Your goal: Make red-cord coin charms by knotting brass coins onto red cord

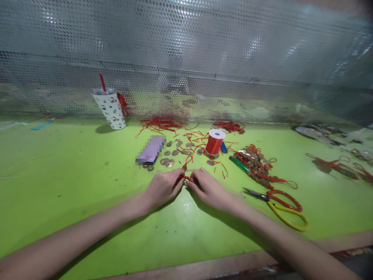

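Observation:
Both hands meet over the middle of a green tabletop (186,229). My left hand (164,186) is closed in a pinch on a red cord (186,177). Facing it, my right hand (208,188) pinches the same cord a short way to the right. A cord loop (189,159) with a small brass-coloured piece at its base stands up just beyond my fingers. The fingertips partly hide the cord and whatever is tied in it. Several loose brass coins (167,162) with cord scraps lie a little past the hands.
Scissors (268,197) lie right of my right hand, near a green lighter (239,164) and a pile of corded coins (255,161). Behind stand a red cord spool (215,144) and a tumbler (112,111). A phone (151,149) lies left, before a perforated metal screen (204,50).

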Available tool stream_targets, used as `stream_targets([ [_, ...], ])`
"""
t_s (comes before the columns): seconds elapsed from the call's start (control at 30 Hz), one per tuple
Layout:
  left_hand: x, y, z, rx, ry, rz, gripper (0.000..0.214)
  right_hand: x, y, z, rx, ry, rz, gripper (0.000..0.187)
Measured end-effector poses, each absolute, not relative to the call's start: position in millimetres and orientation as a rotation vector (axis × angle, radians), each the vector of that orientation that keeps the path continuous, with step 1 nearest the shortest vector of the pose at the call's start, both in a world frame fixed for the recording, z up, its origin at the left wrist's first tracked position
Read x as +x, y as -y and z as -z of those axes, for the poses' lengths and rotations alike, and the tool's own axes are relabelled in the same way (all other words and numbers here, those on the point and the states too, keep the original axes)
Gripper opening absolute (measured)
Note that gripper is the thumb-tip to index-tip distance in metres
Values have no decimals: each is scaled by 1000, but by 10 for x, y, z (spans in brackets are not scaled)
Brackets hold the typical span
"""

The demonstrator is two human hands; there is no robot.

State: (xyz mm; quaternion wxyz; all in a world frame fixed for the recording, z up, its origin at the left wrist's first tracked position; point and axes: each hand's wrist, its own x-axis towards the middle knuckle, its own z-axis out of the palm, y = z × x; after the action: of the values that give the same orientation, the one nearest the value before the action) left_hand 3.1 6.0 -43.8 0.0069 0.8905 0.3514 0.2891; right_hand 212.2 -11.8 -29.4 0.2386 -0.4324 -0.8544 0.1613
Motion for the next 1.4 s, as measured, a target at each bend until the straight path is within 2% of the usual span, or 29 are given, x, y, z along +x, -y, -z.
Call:
stream_targets([
  [0.1, 30, -60, 405, 2669, -1105, -901, 13, 2121, 119, 337, -1170, 2328, -370, 18],
  [0.3, 46, -62, 247, 2309, -1109, -839, 16, 2197, 18, 326, -1270, 2178, -509, 13],
  [0.53, 77, -45, 173, 1966, -1198, -805, 20, 2215, 9, 275, -1272, 2027, -488, 13],
  [0.73, 123, -46, 187, 1403, -965, -462, 39, 2179, 60, 318, -1234, 2079, -263, 12],
  [0.83, 159, -17, 220, 1169, -908, -546, 36, 2143, 100, 352, -1171, 2134, -125, 15],
  [1.0, 210, 61, 228, 1098, -975, -623, 39, 2082, 194, 374, -1071, 2260, 169, 23],
  [1.27, 248, 135, 136, 925, -940, -710, 22, 2065, 270, 314, -941, 2423, 500, 28],
  [1.4, 242, 125, 174, 981, -960, -713, 34, 2013, 334, 286, -842, 2407, 651, 25],
])
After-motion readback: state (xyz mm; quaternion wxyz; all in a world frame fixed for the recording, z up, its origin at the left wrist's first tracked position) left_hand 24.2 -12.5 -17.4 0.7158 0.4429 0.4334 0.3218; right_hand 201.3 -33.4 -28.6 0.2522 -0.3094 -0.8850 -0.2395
